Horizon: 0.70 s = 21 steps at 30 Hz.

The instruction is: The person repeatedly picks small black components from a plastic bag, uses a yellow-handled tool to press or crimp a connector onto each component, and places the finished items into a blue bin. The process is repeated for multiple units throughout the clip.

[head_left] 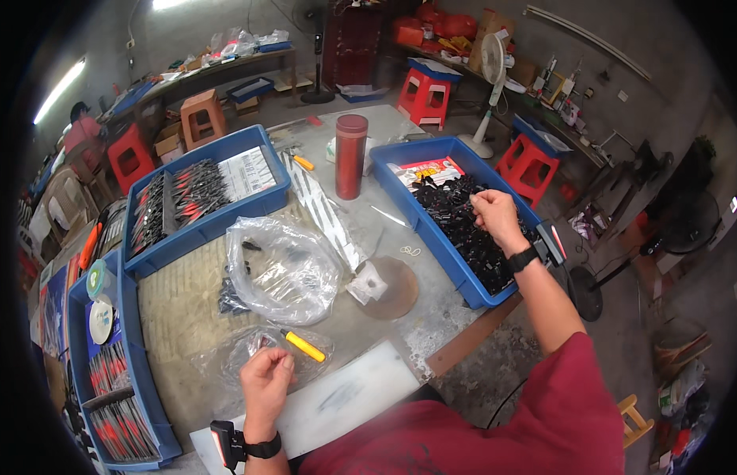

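Right grip: thumb and fingertips drawn narrow over the loose black parts in a blue tray, right of the frame; whether a piece is pinched cannot be told. Left grip, lower centre: fingers curled close, contents likewise undetermined. In my judgement, picking from the heap calls for a light fingertip pinch, freeing each piece from its neighbours before lifting; the left should avoid the yellow-handled tool just beyond it (the tip may be sharp). Not verifiable: the parts' exact shape, and the tray edge behind the right wrist. The left forearm is cut off below.
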Tool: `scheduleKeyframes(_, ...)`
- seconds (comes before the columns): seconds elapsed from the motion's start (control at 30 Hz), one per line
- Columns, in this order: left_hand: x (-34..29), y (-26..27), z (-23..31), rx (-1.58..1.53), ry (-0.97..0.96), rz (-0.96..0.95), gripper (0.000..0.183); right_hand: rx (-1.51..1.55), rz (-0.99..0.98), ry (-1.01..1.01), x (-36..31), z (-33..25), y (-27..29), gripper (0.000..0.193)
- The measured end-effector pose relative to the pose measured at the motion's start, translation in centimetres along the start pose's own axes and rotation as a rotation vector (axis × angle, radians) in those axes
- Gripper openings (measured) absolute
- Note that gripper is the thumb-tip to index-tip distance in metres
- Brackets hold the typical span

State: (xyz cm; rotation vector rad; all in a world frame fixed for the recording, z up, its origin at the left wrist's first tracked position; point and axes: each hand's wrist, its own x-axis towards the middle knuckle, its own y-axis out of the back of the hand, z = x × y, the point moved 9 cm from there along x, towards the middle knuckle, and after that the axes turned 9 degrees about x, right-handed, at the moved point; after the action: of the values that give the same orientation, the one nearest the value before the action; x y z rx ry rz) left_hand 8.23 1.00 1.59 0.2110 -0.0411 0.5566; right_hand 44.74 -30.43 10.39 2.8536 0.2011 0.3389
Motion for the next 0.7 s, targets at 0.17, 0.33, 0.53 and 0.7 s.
scheduleKeyframes(0.17,-0.2,1.0,-0.8,0.052,0.025,0.083,0.007,-0.091,0.215,0.139,3.5,1.9,3.7,0.025)
scheduleKeyframes(0.33,0.2,2.2,-1.0,0.113,-0.070,0.188,0.008,-0.057,0.153,0.392,1.7,-3.1,0.1,0.031)
scheduleKeyframes(0.53,0.2,2.3,-1.9,0.018,0.066,0.211,0.010,0.212,-0.410,0.368,-6.4,-8.8,-13.1,0.019)
scheduleKeyframes(0.7,0.5,2.6,-1.8,0.085,0.031,0.238,0.011,0.148,-0.793,0.466,-12.5,-10.7,-24.6,0.017)
